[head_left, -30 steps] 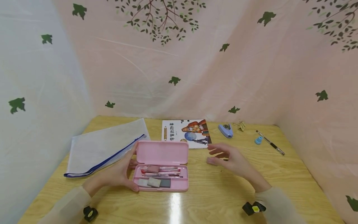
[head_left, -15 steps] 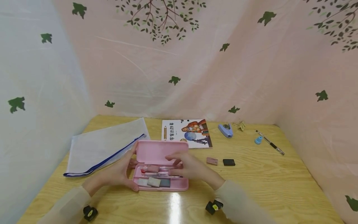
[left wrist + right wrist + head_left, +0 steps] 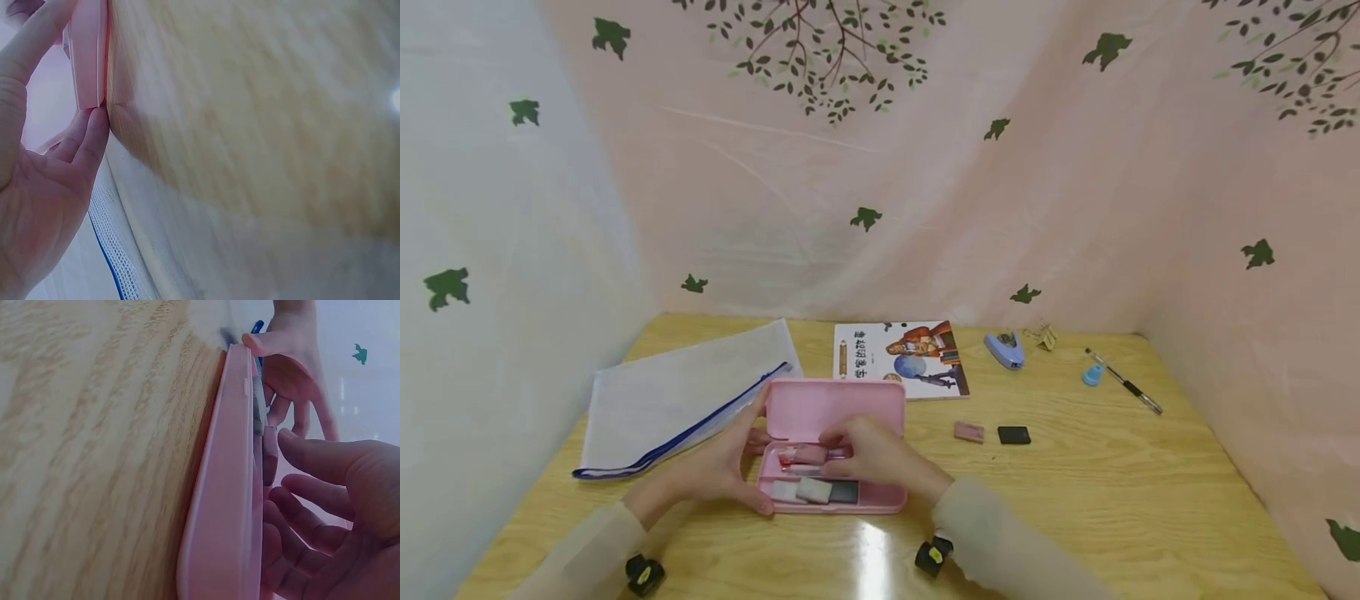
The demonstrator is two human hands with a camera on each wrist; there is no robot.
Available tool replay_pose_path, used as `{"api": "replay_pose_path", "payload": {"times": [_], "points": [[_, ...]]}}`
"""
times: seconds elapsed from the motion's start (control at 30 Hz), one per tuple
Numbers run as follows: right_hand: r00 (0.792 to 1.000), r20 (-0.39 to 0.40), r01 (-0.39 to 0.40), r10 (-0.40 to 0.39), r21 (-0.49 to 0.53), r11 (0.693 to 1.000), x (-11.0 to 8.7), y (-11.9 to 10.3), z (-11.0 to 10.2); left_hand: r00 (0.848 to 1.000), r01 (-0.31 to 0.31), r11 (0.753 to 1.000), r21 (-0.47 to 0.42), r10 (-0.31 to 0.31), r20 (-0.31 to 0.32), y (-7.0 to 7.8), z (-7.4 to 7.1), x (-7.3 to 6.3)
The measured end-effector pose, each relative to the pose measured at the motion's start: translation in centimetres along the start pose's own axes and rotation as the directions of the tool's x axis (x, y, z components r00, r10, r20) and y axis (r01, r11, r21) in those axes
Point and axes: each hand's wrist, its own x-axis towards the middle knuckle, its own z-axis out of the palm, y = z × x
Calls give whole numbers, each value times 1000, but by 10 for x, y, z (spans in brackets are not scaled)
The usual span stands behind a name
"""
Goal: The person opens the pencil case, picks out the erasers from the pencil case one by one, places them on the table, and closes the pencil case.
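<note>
An unfolded pink pencil case (image 3: 880, 497) lies on the table with its lid tipped back. My left hand (image 3: 718, 462) grips its left end, thumb at the front corner and index finger up at the lid. In the case's rear section are a pink eraser (image 3: 809, 454) and several pens (image 3: 801, 471). Its front section holds a whitish eraser (image 3: 814, 490) and a dark grey block (image 3: 845, 492). My right hand (image 3: 880, 454) is over the case's right half. In the right wrist view, its thumb and loosely bent fingers stand apart, fingertips close to the pink eraser (image 3: 270, 453).
Right of the case lie another pink eraser (image 3: 968, 432) and a black block (image 3: 1014, 435). Farther back are a book (image 3: 887, 350), a blue hole punch (image 3: 1004, 350), binder clips (image 3: 1043, 337), a blue cone-shaped piece (image 3: 1093, 375) and a pen (image 3: 1123, 382). A zip pouch (image 3: 685, 392) lies left.
My right hand has moved left from beside the pink eraser and black block on the table to above the pencil case, near the pink eraser inside. My left hand stays put.
</note>
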Motion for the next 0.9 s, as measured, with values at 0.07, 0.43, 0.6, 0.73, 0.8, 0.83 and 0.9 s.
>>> {"api": "replay_pose_path", "payload": {"times": [0.07,0.43,0.6,0.73,0.8,0.83,0.9], "points": [[1000,-5,-5,5,-6,1000,2,-1,2,1000,5,1000,0,-5,-6,0,0,0],[997,-47,-61,59,-47,997,4,-8,7,1000,10,1000,9,-10,0,1,1,0],[996,-64,-65,60,-64,996,5,-11,10,1000,12,1000,26,-12,-5,0,0,-1],[995,-67,-71,68,-53,996,4,-12,11,1000,1,1000,18,-1,-5,-1,0,-1],[995,-67,-73,69,-52,996,4,-11,11,1000,1,1000,17,-1,-4,-1,1,-1],[995,-68,-73,70,-52,996,4,-11,11,1000,2,1000,16,-2,-2,-1,1,-1],[995,-73,-69,65,-62,996,4,-11,10,1000,4,1000,10,-4,-4,0,1,0]]}}
